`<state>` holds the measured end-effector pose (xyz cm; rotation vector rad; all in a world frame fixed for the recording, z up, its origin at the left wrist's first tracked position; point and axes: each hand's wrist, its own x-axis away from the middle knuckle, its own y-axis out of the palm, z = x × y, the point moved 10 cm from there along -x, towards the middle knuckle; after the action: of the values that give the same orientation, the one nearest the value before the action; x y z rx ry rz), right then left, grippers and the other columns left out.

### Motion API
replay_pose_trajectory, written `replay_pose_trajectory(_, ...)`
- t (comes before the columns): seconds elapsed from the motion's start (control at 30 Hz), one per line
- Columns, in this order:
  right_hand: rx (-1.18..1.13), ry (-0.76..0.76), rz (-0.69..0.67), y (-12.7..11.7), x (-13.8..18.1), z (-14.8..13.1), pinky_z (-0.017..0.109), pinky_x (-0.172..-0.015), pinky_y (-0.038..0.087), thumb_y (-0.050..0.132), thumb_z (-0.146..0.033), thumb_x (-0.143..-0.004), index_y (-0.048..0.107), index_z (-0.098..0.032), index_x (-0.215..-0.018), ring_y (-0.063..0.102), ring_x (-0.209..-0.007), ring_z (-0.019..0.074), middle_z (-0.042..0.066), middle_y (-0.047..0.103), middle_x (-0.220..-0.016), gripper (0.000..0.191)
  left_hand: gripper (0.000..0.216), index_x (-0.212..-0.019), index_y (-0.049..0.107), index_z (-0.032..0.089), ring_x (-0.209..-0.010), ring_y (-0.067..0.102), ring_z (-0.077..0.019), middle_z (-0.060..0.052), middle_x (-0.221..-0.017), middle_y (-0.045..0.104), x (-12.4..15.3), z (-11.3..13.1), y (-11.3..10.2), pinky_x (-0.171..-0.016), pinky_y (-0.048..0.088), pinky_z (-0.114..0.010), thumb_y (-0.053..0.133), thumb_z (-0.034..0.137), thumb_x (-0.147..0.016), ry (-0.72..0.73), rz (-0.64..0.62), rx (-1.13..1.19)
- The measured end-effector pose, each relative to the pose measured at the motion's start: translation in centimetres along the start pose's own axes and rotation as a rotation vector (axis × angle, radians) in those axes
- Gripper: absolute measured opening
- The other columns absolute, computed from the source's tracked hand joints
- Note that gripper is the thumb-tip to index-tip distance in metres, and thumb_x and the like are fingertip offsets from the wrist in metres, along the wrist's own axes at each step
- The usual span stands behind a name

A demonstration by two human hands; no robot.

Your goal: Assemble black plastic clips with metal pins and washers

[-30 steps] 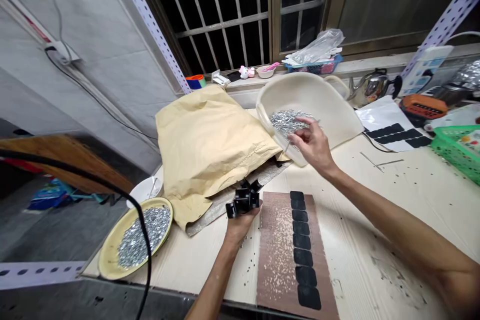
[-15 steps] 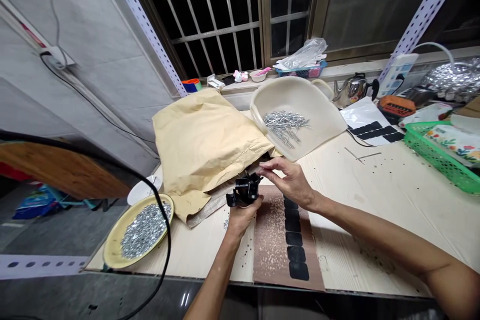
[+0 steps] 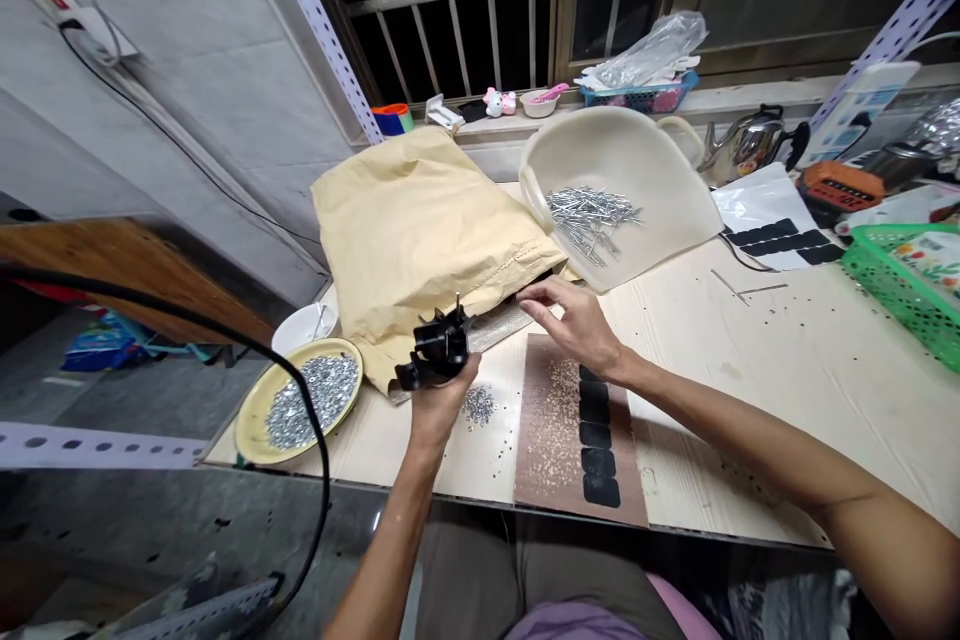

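Observation:
My left hand (image 3: 439, 415) is closed round a black plastic part (image 3: 441, 345) with several prongs, held up over the table. A thin metal pin (image 3: 458, 301) sticks up from its top. My right hand (image 3: 577, 320) is at the open mouth of a tan paper sack (image 3: 420, 230), thumb and fingers bent close together. Whatever may be between those fingertips is too small to make out. Below the left hand lies a small pile of metal bits (image 3: 480, 404). Beneath my right wrist, a brown board (image 3: 547, 480) carries a row of black pads (image 3: 598, 435).
A yellow dish (image 3: 251, 430) of small metal pieces (image 3: 313, 400) stands at the left edge, beside a white bowl (image 3: 304, 325). Behind, a cream scoop-shaped container (image 3: 667, 210) holds metal pins (image 3: 592, 218). A green basket (image 3: 900, 295) is at the right. A black cable (image 3: 225, 320) hangs across the left foreground.
My left hand has moved left with the black part, away from my right hand, and the pin on its top now shows. The right hand stays by the sack's mouth. The view has tilted down.

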<state>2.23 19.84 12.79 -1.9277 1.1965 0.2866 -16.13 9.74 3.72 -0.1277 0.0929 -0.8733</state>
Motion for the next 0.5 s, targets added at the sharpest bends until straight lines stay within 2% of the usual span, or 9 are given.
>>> replay_pose_trajectory(0.13, 0.428, 0.228, -0.368, 4.2, 0.4, 7.0, 0.025, -0.068, 0.039, 0.043, -0.025, -0.092, 0.065, -0.016, -0.088, 0.057, -0.08, 0.0155, 0.006, 0.064, -0.088, 0.024, 0.031, -0.081, 0.068, 0.016, -0.083, 0.063, -0.0207, -0.005, -0.083, 0.069, -0.2, -0.7, -2.3, -0.084, 0.046, -0.033, 0.078, 0.03, -0.055, -0.041, 0.074, 0.005)
replay_pose_trajectory(0.23, 0.547, 0.287, -0.483, 5.9, 0.0, 9.6, 0.026, -0.064, 0.035, 0.042, -0.023, -0.091, 0.066, -0.014, -0.079, 0.058, -0.077, 0.0179, 0.009, 0.064, -0.082, 0.028, 0.031, -0.081, 0.068, 0.015, -0.08, 0.063, -0.0186, -0.004, -0.082, 0.068, -0.3, -1.0, -2.5, -0.079, 0.048, -0.031, 0.078, 0.026, -0.054, -0.063, 0.064, 0.15)
replay_pose_trajectory(0.33, 0.527, 0.231, -0.542, 8.3, -0.2, 8.4, 0.025, -0.065, 0.034, 0.041, -0.022, -0.09, 0.065, -0.013, -0.087, 0.057, -0.08, 0.0181, 0.011, 0.065, -0.089, 0.026, 0.032, -0.085, 0.067, 0.016, -0.078, 0.061, -0.0157, -0.002, -0.084, 0.066, -0.4, -0.7, -2.6, -0.076, 0.049, -0.031, 0.077, 0.025, -0.056, -0.05, 0.019, 0.314)
replay_pose_trajectory(0.5, 0.417, 0.075, -0.787, 13.8, 2.7, 3.4, 0.023, -0.058, 0.032, 0.047, -0.022, -0.086, 0.065, -0.016, -0.081, 0.053, -0.065, 0.0128, 0.005, 0.065, -0.079, 0.02, 0.034, -0.087, 0.067, 0.014, -0.079, 0.06, -0.0149, -0.003, -0.085, 0.065, -0.7, -1.2, -4.1, -0.079, 0.047, -0.03, 0.078, 0.023, -0.056, -0.033, 0.035, 0.276)
